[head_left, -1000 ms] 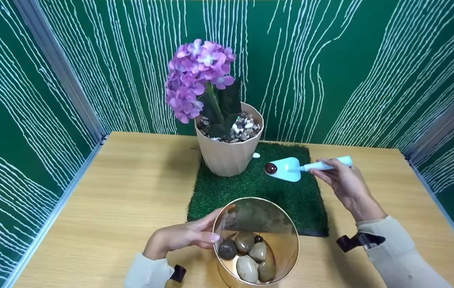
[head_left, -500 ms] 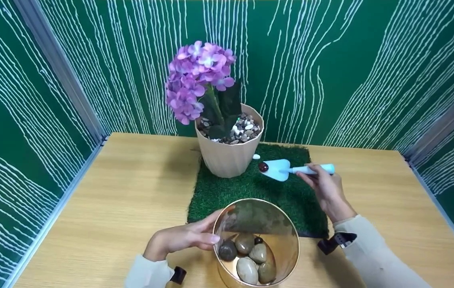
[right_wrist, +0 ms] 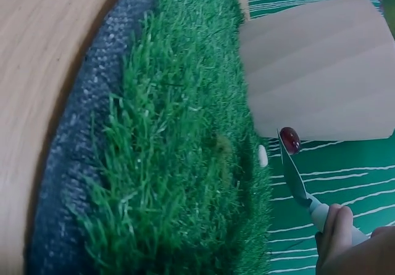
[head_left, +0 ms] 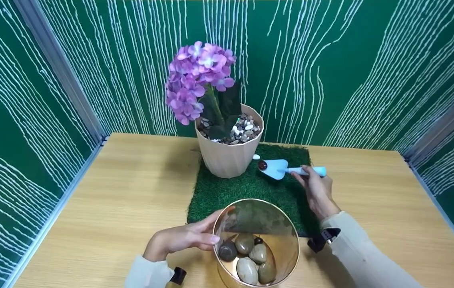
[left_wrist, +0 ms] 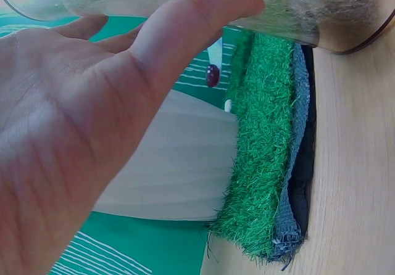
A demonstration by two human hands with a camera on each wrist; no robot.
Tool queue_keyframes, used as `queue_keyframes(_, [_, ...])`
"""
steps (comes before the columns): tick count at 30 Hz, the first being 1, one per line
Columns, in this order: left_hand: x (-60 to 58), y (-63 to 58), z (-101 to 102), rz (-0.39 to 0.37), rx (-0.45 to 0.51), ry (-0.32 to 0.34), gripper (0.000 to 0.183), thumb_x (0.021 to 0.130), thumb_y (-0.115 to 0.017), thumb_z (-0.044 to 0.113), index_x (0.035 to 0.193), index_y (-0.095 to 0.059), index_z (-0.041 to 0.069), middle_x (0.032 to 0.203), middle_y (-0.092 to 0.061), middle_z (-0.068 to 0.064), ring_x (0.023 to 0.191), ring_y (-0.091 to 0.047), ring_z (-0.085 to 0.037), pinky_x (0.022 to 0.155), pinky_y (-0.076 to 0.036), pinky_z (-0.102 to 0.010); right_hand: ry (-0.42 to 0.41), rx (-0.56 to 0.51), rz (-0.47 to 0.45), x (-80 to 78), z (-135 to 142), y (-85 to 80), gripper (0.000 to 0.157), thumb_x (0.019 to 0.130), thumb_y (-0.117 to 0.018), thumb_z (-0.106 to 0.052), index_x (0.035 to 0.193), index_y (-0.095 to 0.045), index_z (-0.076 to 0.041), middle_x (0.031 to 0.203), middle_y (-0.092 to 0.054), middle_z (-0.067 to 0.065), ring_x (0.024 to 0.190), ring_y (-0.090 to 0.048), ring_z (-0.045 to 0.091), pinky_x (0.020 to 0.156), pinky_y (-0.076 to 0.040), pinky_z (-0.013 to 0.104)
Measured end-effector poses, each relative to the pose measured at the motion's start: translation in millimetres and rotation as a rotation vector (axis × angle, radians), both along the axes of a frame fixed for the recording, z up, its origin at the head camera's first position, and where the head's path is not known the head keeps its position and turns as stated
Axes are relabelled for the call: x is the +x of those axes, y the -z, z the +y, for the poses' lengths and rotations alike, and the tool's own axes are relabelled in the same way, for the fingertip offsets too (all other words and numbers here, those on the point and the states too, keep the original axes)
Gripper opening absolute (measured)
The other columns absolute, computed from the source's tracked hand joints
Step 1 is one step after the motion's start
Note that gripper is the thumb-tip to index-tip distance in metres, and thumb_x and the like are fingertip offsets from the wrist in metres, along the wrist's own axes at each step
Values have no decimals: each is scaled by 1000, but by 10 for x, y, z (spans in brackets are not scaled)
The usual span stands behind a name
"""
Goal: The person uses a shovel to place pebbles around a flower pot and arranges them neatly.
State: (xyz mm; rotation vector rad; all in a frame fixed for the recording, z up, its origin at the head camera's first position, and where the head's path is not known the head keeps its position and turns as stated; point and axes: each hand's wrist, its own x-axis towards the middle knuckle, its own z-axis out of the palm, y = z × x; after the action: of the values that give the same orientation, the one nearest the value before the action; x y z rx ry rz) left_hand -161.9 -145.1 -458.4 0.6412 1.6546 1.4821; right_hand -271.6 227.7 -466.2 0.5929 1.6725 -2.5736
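My right hand [head_left: 318, 191] grips the handle of a light blue trowel [head_left: 276, 169], its blade pointing left over the grass mat. On the blade's tip sits a dark red, shiny, rounded stone [head_left: 262, 165], also seen in the right wrist view beside the trowel [right_wrist: 292, 175]. My left hand [head_left: 185, 238] holds the side of a clear amber cylindrical container [head_left: 295, 248], thumb near its rim. Several smooth brown and grey stones [head_left: 247, 270] lie inside, with a small dark bead [head_left: 258, 240] among them. In the left wrist view the container [left_wrist: 321, 16] rests against the fingers of the hand [left_wrist: 123, 96].
A beige pot [head_left: 227, 160] with purple flowers [head_left: 201, 78] and mixed pebbles [head_left: 243, 128] stands on the green grass mat [head_left: 223, 196]. A white pebble [head_left: 256, 157] lies just right of the pot. Green patterned panels [head_left: 331, 80] enclose the wooden table [head_left: 131, 180].
My right hand has moved left with the trowel and the red stone, bringing the blade's tip closer to the pot and white pebble. The left hand and container have stayed put.
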Motion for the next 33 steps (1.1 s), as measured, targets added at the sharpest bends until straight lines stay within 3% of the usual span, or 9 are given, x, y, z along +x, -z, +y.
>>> queue_keyframes(6, [-5,11,-4,9,0,3,90,104,-56,45,172,-3,22,178,-6,-18,155,-35,-46,114,-47,-60,7,-4,-19,-56,-61,35,17,110,-50,-10,124,-53,-2,105,-69,4,93,-78,7,100,-55,20])
queue_keyframes(13, [-12,18,-6,9,-3,5,89,104,-55,45,172,-3,22,178,-6,-17,156,-33,-46,115,-46,-63,27,-3,-14,-121,-148,74,19,109,-50,-9,125,-54,0,124,-60,12,96,-78,10,103,-54,23])
queue_keyframes(18, [-16,18,-3,14,-6,5,90,103,-56,46,172,-3,22,178,-6,-17,155,-34,-46,114,-47,-61,21,51,-2,-147,-193,111,25,110,-51,-12,132,-54,0,121,-62,10,98,-76,6,102,-54,22])
queue_keyframes(22, [-16,22,-3,10,-4,8,91,103,-56,47,172,-2,21,178,-4,-19,156,-31,-47,115,-46,-62,22,135,15,-145,-228,153,33,110,-51,-13,139,-54,3,115,-66,4,96,-75,2,99,-55,19])
queue_keyframes(26, [-15,19,-1,16,-1,11,92,104,-56,47,172,-1,19,178,-4,-20,157,-29,-48,114,-48,-58,46,183,41,-132,-243,190,30,109,-53,-13,134,-58,3,107,-69,0,94,-75,1,95,-57,18])
queue_keyframes(33, [-12,16,1,29,10,21,92,104,-56,47,172,-1,18,178,-6,-21,156,-32,-48,113,-49,-56,3,201,28,-26,-176,123,29,112,-50,-19,136,-56,-5,118,-65,1,100,-74,1,101,-55,20])
